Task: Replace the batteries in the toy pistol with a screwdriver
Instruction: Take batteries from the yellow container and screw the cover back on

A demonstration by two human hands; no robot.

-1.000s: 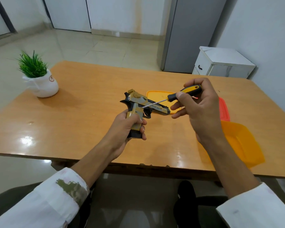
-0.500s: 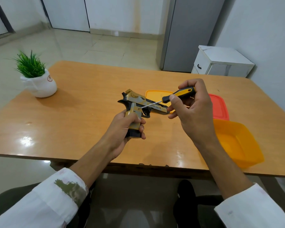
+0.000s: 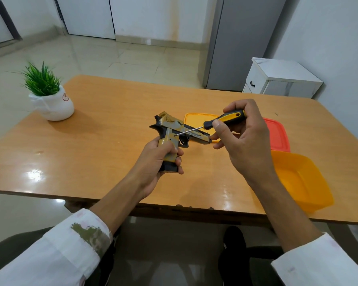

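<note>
Toy pistol held above the table, grip wrapped in left hand — prob. to steady it. Screwdriver tip on the grip's upper side; right hand curled round the handle, w/ orange box just right of it.

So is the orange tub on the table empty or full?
Empty, as far as it shows: only bare floor inside the orange tub; the right forearm covers one corner.
</note>
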